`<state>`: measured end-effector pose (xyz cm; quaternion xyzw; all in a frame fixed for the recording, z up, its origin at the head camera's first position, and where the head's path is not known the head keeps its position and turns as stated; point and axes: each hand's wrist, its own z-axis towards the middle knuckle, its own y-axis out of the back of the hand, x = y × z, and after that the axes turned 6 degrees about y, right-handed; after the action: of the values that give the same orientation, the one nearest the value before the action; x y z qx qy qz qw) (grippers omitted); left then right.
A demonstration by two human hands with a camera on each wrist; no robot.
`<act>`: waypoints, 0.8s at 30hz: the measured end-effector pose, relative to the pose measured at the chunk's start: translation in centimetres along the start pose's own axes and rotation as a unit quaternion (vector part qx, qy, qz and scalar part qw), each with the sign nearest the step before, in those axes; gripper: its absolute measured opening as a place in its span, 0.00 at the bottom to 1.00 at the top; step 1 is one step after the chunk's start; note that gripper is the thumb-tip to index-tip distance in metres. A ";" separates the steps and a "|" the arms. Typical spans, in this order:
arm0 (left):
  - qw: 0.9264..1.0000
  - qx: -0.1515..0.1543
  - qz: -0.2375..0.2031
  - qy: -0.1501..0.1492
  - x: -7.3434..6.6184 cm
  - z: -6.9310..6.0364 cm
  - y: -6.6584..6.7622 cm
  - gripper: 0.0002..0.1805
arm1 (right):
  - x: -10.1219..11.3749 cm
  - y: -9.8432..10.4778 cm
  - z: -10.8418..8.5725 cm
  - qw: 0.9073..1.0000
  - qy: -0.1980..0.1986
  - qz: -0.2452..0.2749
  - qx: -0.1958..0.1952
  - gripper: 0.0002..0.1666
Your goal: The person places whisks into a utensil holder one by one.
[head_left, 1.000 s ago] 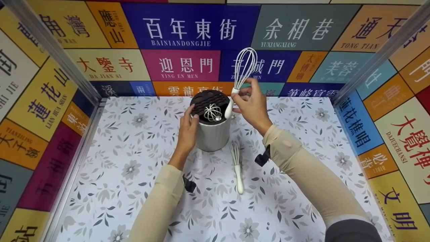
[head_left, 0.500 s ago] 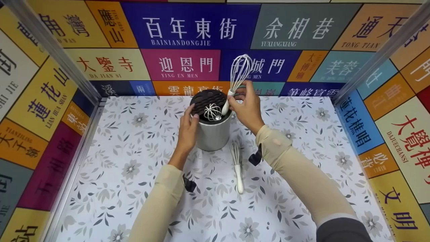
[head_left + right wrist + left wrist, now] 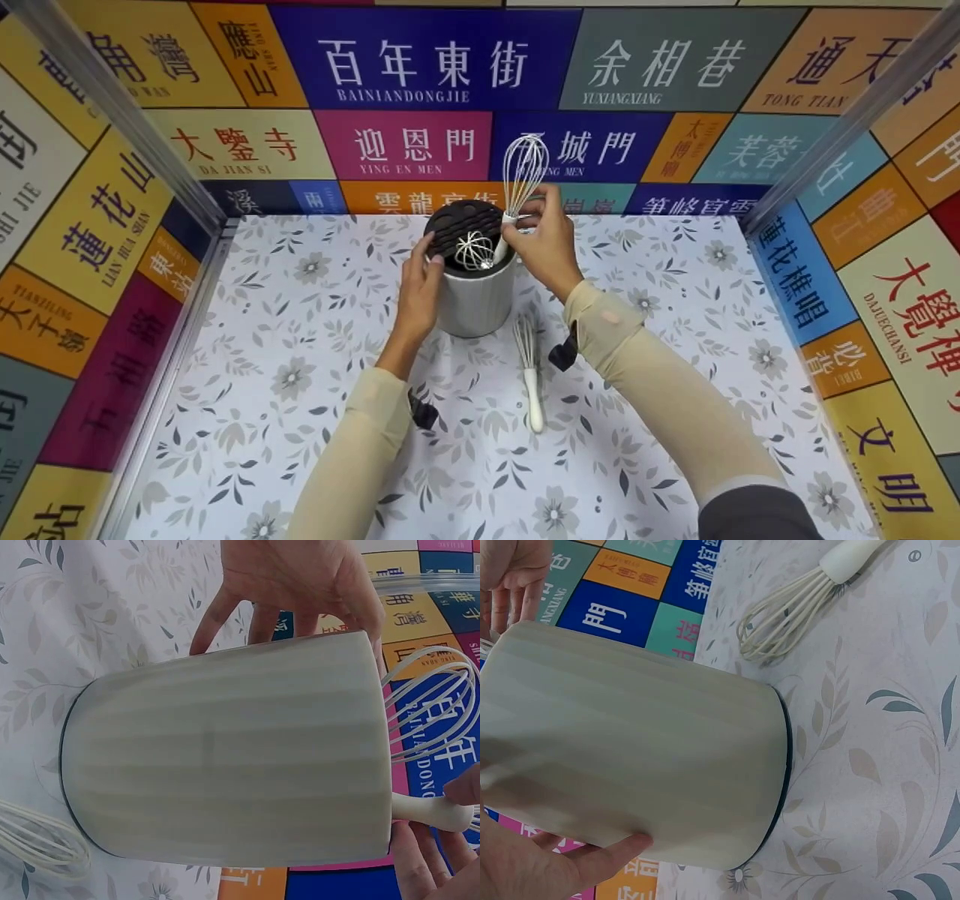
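Note:
A pale grey utensil holder (image 3: pixel 474 304) with a dark slotted top stands upright on the table. My left hand (image 3: pixel 420 292) grips its left side, fingertips up at the rim. One whisk (image 3: pixel 474 253) sits in the holder with its wire head showing above the top. My right hand (image 3: pixel 551 244) pinches a second whisk (image 3: pixel 523 176) near the top of its white handle, wires up. In the right wrist view that handle (image 3: pixel 427 811) reaches down behind the holder's rim; its lower end is hidden. A third whisk (image 3: pixel 531 382) lies on the table in front.
The table (image 3: pixel 300 435) has a white leaf-and-flower cover. Colourful panels with lettering (image 3: pixel 420 142) wall it at the back and both sides. Metal posts (image 3: pixel 161 135) mark the corners.
My right hand has moved left and slightly down, bringing the whisk's handle from beside the holder into its top. My left hand and the lying whisk have stayed put.

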<state>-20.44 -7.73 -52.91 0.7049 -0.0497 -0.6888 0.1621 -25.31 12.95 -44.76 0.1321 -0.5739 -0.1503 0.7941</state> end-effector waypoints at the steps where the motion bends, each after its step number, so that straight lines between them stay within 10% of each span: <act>1: 1.000 0.000 0.001 0.000 0.0 0.0 0.0 0.27 | 0.0 0.0 0.0 1.000 0.002 -0.001 -0.002 0.39; 24: 1.000 -0.008 -0.004 -0.004 0.2 0.1 -0.2 0.26 | 0.3 0.0 0.3 1.000 0.004 -0.001 -0.017 0.40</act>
<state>-20.57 -7.66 -53.16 0.7011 -0.0425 -0.6925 0.1647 -25.50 12.86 -44.44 0.1197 -0.5677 -0.1600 0.7986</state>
